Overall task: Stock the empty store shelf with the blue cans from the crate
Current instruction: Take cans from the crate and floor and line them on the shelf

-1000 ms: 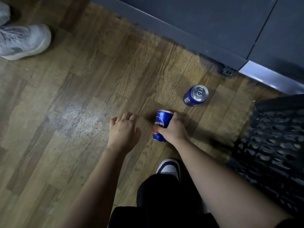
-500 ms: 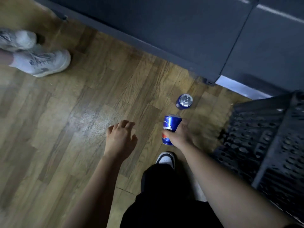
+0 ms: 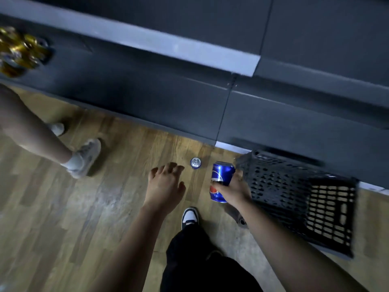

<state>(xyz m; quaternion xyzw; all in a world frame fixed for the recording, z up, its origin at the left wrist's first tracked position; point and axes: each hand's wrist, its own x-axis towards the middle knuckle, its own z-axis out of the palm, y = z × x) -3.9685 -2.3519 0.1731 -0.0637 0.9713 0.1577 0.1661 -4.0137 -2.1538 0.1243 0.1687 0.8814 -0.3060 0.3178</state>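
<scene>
Store shelf [image 3: 147,87] is stretching across the far side; the crate [image 3: 294,197] is sitting at right. Right hand [image 3: 233,188], fingers clamping the blue can [image 3: 222,178] just left of the crate, is holding its long axis near-to-far, top pointing toward the shelf. Left hand [image 3: 165,186] is hovering, fingers apart, empty. Standing the can upright before release seems wise; a second can [image 3: 196,162] is standing on the floor [image 3: 84,207] beyond.

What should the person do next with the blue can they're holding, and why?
Probably lift it toward the dark shelf ahead: the right hand grips the blue can, and that shelf shows bare space. A second can stands on the floor by the open left hand, but it can wait.
</scene>
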